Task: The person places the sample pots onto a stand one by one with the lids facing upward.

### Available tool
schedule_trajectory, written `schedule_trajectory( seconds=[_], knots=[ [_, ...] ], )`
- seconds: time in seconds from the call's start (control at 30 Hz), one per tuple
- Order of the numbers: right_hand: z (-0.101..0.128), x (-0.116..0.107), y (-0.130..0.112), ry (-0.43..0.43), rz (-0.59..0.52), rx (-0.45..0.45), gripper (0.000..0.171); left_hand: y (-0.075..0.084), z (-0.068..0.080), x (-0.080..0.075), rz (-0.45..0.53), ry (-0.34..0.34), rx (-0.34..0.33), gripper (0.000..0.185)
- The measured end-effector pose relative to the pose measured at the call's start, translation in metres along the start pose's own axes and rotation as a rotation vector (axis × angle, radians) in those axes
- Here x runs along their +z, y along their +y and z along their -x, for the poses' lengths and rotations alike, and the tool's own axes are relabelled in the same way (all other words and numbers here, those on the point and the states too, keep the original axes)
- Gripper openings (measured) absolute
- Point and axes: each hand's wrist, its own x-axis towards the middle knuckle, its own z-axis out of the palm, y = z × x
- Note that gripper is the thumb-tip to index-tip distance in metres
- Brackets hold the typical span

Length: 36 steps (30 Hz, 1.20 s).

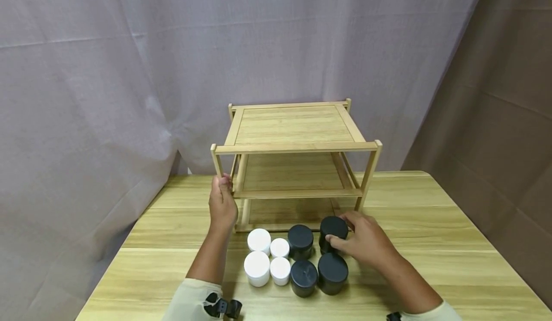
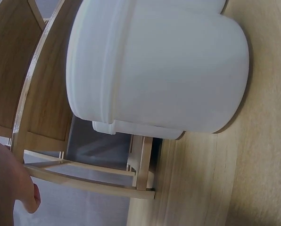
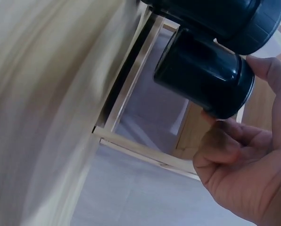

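My left hand (image 1: pixel 223 205) grips the front left post of a three-tier wooden shelf (image 1: pixel 297 147), just above its middle tier. With thumb and fingers, my right hand (image 1: pixel 364 238) pinches a black lidded jar (image 1: pixel 333 227) at the back right of the jar group. In the right wrist view, that jar (image 3: pixel 204 73) is held near its lid, with another black jar (image 3: pixel 225 19) close beside it. Three more black jars, one of them a front right jar (image 1: pixel 332 274), stand near it. Left of them are several white jars (image 1: pixel 257 266), large and small, in two rows.
The shelf stands on a wooden table (image 1: pixel 172 235) behind the jars, its lowest tier (image 1: pixel 289 212) close to the back row. A grey curtain (image 1: pixel 276 43) hangs behind, and a brown curtain (image 1: pixel 500 100) borders the right. The table's right edge slants toward me.
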Motion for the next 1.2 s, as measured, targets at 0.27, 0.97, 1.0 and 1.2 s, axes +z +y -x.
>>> schedule_trajectory(
  seconds=[0.27, 0.97, 1.0, 1.2],
  knots=[
    [0.002, -0.009, -0.002, -0.030, 0.048, -0.007, 0.063, -0.001, 0.000, 0.001, -0.006, -0.001, -0.012, 0.041],
    [-0.020, -0.091, -0.011, -0.317, -0.103, -0.198, 0.065, -0.005, 0.001, -0.003, -0.031, 0.027, -0.002, 0.041],
    [-0.021, -0.095, -0.012, -0.320, -0.096, -0.211, 0.065, -0.005, 0.000, -0.002, -0.030, 0.025, -0.006, 0.041],
    [-0.031, -0.117, -0.023, -0.328, -0.106, -0.268, 0.059, -0.007, -0.002, 0.000, -0.060, 0.005, 0.019, 0.048]
  ],
)
